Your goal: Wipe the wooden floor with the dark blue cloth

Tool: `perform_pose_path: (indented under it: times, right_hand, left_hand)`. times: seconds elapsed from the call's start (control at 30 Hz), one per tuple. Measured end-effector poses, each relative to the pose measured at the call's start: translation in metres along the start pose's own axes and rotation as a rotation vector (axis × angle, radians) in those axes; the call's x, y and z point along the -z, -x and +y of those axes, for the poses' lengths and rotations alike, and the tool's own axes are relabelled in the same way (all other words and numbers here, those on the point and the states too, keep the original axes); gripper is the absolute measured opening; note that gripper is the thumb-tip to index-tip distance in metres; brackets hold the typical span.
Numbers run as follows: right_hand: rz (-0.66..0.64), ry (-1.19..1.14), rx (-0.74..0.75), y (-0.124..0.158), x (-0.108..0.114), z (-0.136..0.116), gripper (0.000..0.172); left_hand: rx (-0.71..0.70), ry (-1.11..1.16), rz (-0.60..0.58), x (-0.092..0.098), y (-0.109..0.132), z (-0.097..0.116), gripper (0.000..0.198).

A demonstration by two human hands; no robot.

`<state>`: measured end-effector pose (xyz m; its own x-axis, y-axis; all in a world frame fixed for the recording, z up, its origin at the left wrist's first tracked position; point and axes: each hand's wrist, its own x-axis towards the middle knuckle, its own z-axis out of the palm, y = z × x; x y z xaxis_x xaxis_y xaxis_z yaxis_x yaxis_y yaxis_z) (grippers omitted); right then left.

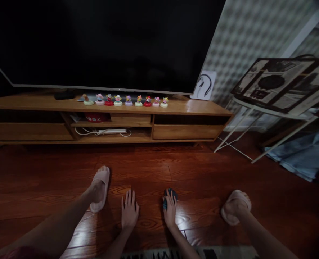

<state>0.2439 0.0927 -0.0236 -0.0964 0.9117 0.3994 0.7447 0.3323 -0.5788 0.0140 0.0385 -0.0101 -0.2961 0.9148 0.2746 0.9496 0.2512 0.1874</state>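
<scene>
My left hand (129, 213) lies with its fingers spread, palm down over the glossy wooden floor (145, 172), holding nothing. Beside it, my right hand (170, 210) presses down on a small dark teal cloth (173, 193), which looks bunched and sticks out past the fingertips and along one side. Much of the cloth is hidden beneath the palm and fingers.
A slippered foot (101, 185) stands left of my hands and another foot (236, 207) stands right. Ahead is a wooden TV cabinet (189, 131) with a large television (108, 43) and a row of small figurines (118, 100). A white-legged stand (246, 108) and blue fabric (305, 151) are on the right.
</scene>
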Motion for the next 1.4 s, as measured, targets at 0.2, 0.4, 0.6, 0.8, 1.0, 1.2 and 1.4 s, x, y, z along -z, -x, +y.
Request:
perform_pose_path:
  times: [0.2, 0.4, 0.6, 0.8, 1.0, 1.2, 1.4]
  right_hand:
    - [-0.001, -0.043, -0.018, -0.002, -0.002, 0.003, 0.023]
    - [0.023, -0.031, -0.017, 0.001, -0.008, 0.011, 0.041]
    - [-0.091, -0.025, 0.11, -0.007, 0.008, 0.032, 0.097]
    - [-0.196, 0.067, 0.159, 0.01, 0.0, 0.015, 0.096]
    - [-0.385, 0.094, 0.321, 0.046, -0.031, -0.031, 0.094]
    - [-0.376, 0.014, 0.228, -0.02, -0.034, -0.04, 0.095]
    - [-0.343, -0.067, 0.186, -0.034, -0.038, -0.045, 0.099]
  left_hand:
    - [-0.002, 0.02, -0.011, 0.0, 0.0, 0.0, 0.062]
    - [-0.009, 0.013, -0.006, 0.0, 0.0, -0.001, 0.062]
    - [-0.006, -0.003, -0.03, 0.003, -0.001, 0.0, 0.06]
    - [-0.011, -0.006, -0.029, 0.005, -0.001, 0.001, 0.06]
    - [-0.025, -0.021, 0.011, -0.002, 0.001, 0.0, 0.06]
    - [-0.027, -0.031, 0.034, -0.009, 0.001, -0.002, 0.06]
    - [-0.033, -0.03, 0.059, -0.016, 0.001, -0.004, 0.061]
